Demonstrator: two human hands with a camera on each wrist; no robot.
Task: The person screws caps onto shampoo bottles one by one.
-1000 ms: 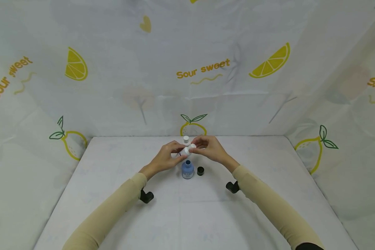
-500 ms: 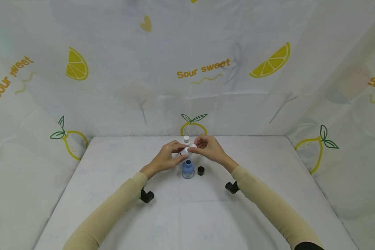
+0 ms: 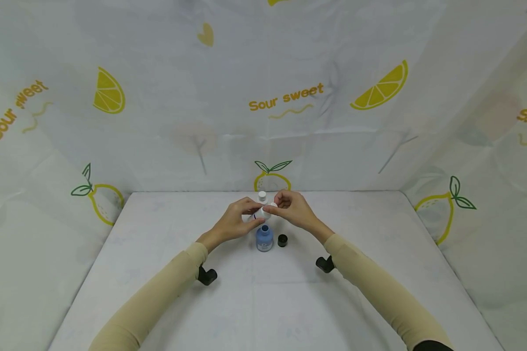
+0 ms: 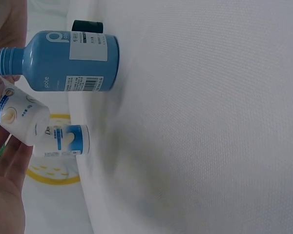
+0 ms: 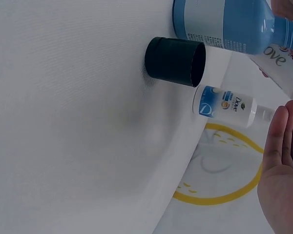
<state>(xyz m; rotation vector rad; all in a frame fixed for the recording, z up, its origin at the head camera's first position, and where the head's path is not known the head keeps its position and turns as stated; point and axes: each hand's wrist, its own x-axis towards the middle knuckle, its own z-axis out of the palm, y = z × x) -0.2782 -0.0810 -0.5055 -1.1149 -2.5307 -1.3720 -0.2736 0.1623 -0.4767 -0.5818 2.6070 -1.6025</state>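
- Seen from above, a person in beige sleeves (image 3: 369, 285) works with both hands near the back edge of a white bench (image 3: 263, 312).
- The left hand (image 3: 233, 220) curls its fingers and thumb around a tilted white bottle (image 4: 22, 114), printed in blue, held raised off the bench.
- The right hand (image 3: 295, 210) meets the top end of that bottle, its thumb and fingers nearly together, pinching the white cap (image 3: 273, 205); whether this is loose or tight cannot be told.
- Just in front of the held bottle, a blue bottle (image 3: 264, 240) stands upright on the bench, its threaded neck uncovered.
- A black cap (image 3: 282, 240) sits on the bench just to the right of the blue bottle.
- Behind the hands stands a second white bottle (image 5: 227, 105), upright and capped, with a blue band and the word "Dove" on its label.
- Past the bench hangs a pale cloth backdrop (image 3: 158, 161) with yellow lemons, lemon slices and the words "Sour sweet".
- A small black camera (image 3: 207, 276) shows beneath the left wrist.
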